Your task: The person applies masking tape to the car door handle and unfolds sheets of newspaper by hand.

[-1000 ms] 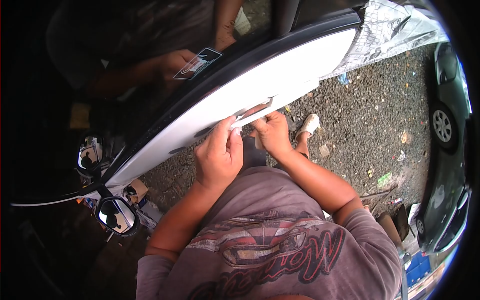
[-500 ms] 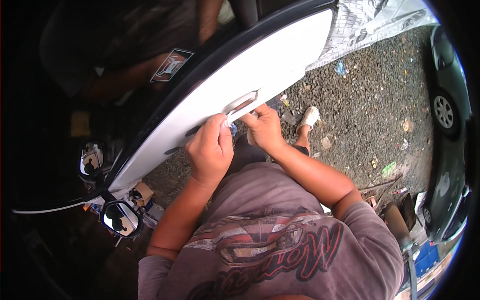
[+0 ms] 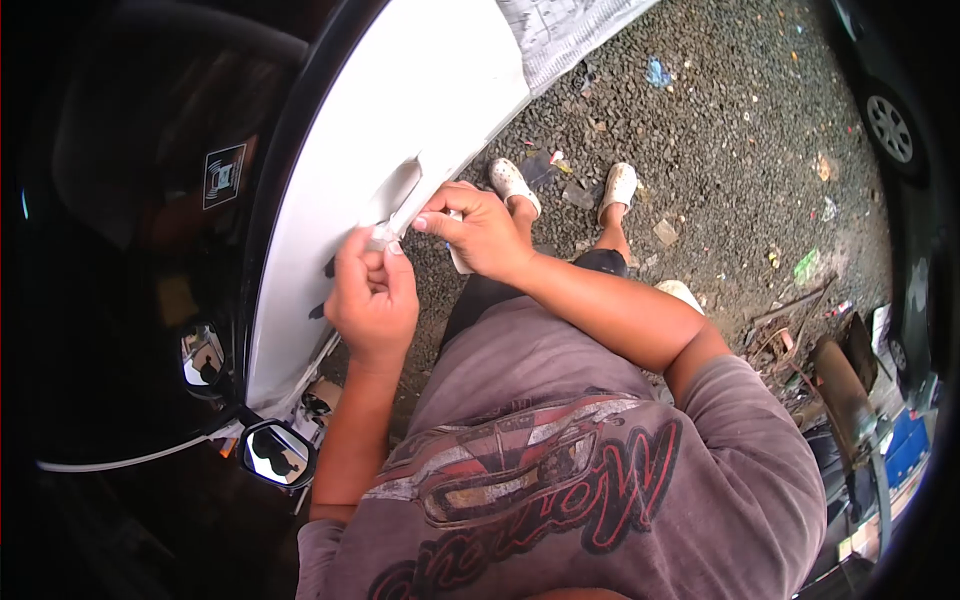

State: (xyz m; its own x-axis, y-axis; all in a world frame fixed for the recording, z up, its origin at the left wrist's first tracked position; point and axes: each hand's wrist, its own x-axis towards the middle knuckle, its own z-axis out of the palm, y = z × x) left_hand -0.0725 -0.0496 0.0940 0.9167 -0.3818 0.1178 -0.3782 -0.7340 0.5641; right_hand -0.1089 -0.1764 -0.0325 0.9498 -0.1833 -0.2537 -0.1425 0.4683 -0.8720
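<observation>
The white car door (image 3: 330,130) stands at my left, with its door handle (image 3: 405,205) at the height of my hands. At the near end of the handle, my left hand (image 3: 372,300) is closed, thumb and fingers pinched on it. My right hand (image 3: 480,232) curls close beside the handle, its thumb and fingertips near the handle's outer side. A pale flat piece (image 3: 459,258) shows under the right palm, held in the curled fingers; its kind is unclear. What lies between the left fingertips is partly hidden.
Printed paper or sheeting (image 3: 570,35) covers the panel past the door. A side mirror (image 3: 277,453) juts out at lower left. Gravel (image 3: 720,150) with litter lies underfoot. Another car (image 3: 895,130) stands at right, with scrap and a brown cylindrical object (image 3: 845,390) nearer.
The view has turned and shifted, so the door and both hands appear farther left. Both feet now show. My hands stay at the handle, the left fingers more visibly pinched.
</observation>
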